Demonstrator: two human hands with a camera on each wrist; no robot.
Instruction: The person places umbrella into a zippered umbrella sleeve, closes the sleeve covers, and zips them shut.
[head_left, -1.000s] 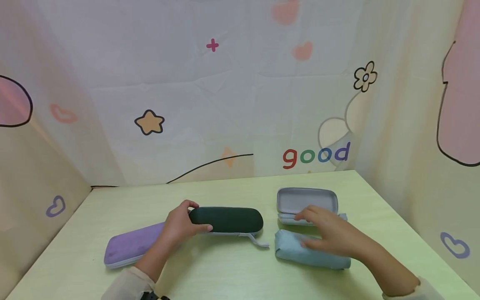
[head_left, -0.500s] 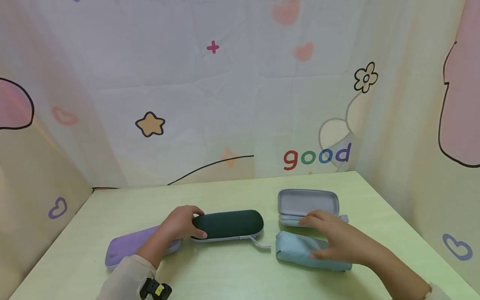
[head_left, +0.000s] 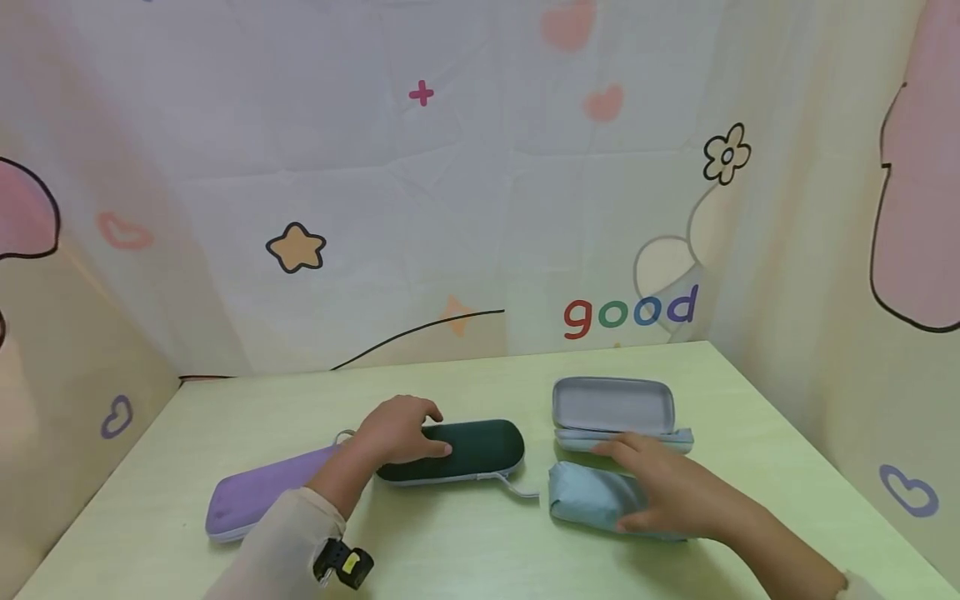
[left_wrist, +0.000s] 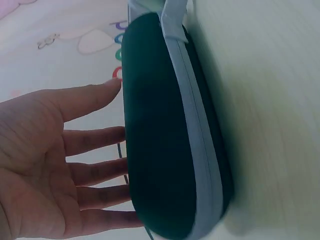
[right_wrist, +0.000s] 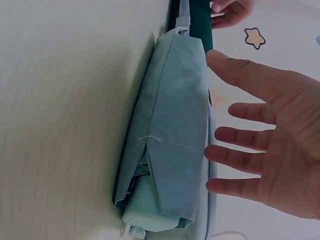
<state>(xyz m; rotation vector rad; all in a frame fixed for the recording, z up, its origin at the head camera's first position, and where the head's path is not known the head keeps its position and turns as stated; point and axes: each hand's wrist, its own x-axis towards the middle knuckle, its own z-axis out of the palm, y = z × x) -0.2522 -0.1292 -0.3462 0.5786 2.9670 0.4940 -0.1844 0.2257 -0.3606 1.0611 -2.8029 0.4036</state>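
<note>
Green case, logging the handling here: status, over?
Left hand at closed green case, touch unclear. Right hand over blue bundle. Purple case close on green case's left.

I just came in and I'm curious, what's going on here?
Someone has both hands over a table. The left hand is at the green case, the right hand at the blue pouch, fingers spread, neither gripping. A purple case lies closed on the left, and an open case lies behind the pouch.

we see the right hand (right_wrist: 287,150), fingers spread, beside a blue-grey fabric pouch (right_wrist: 175,115); beyond it, the left hand (right_wrist: 235,12) by a dark green case (right_wrist: 201,22).
</note>
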